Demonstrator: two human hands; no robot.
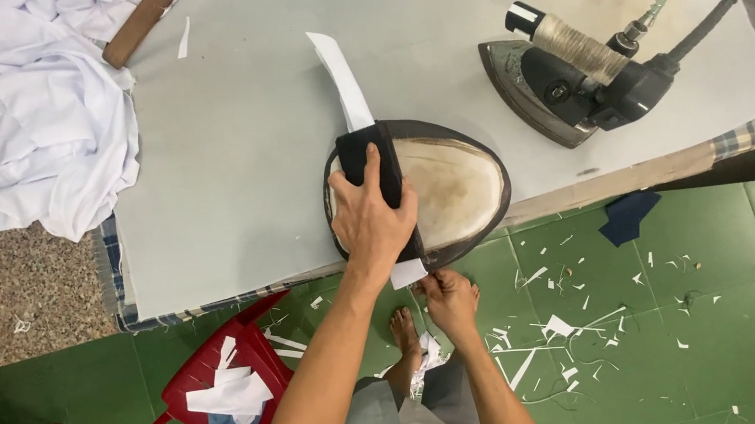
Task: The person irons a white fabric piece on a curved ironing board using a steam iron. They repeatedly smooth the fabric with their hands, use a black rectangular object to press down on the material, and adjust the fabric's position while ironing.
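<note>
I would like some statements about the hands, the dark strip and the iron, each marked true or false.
1. The left hand presses a dark fabric strip onto the oval pressing pad. True.
2. The right hand holds the steam iron. False: it pinches the strip's white end at the pad's near edge; the iron stands alone on the grey ironing table.
3. A heap of white garments lies at the table's left side. True.
4. The floor is bare and clean. False: white scraps lie scattered over the green floor tiles.
5. A red plastic stool stands below the table edge. True.
</note>
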